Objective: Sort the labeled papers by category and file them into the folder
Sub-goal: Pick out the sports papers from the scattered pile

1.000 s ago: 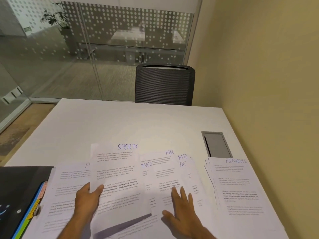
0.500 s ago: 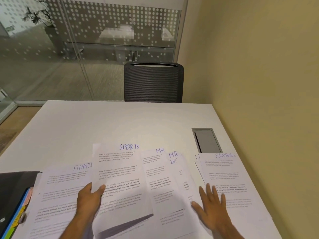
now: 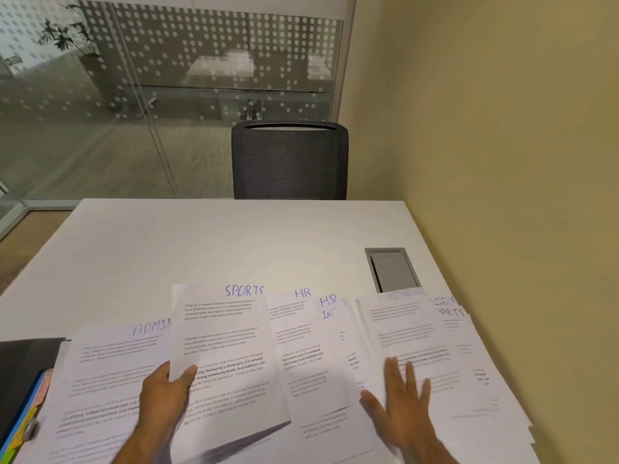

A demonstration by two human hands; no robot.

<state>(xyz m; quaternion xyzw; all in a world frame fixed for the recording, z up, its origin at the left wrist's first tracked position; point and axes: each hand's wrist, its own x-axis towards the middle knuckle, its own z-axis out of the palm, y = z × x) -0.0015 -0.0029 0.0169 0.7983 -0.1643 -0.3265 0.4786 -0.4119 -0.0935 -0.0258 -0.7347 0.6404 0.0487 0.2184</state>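
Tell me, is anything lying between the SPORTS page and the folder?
Yes. The ADMIN paper lies on the table between the SPORTS page, pinched by the left hand, and the folder at the left edge.

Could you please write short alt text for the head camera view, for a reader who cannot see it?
A person's left hand pinches a sheet headed SPORTS while the right hand lies flat on a blurred sheet. Papers headed ADMIN and HR cover a white table; a folder lies far left.
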